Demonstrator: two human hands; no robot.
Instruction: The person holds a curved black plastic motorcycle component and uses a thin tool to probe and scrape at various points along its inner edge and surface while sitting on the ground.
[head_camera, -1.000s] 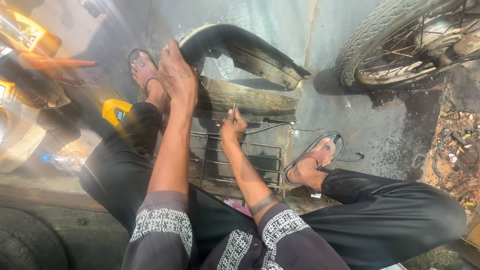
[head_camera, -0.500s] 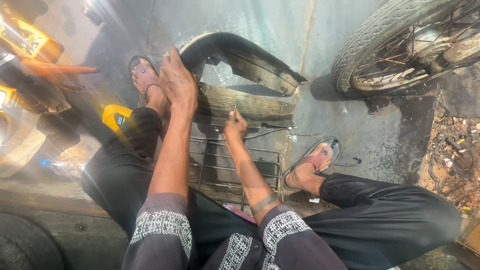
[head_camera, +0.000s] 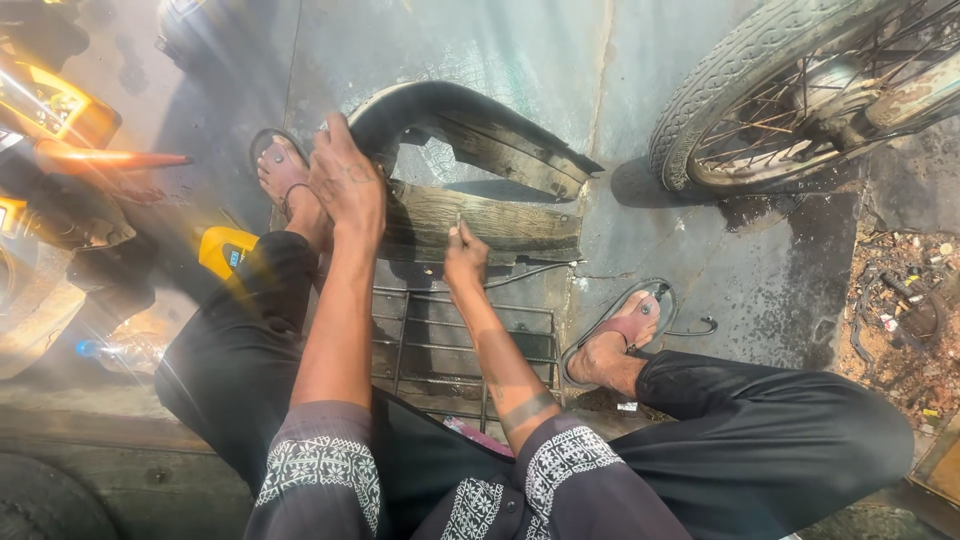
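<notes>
Curved mudguard (head_camera: 470, 130) under left grip (head_camera: 345, 185).

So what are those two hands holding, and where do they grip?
The left hand presses down on the curved end of the dark mudguard. The right hand pinches a thin tool by its lower end; what kind of tool cannot be told.

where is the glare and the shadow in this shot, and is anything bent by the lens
Head view: strong sun flare washes out the left edge, over the orange vehicle part; the left hand and right hand are sharp and sunlit; the curved mudguard casts a dark shadow on the concrete; the spoked wheel bows slightly at the wide-angle corner.
</notes>
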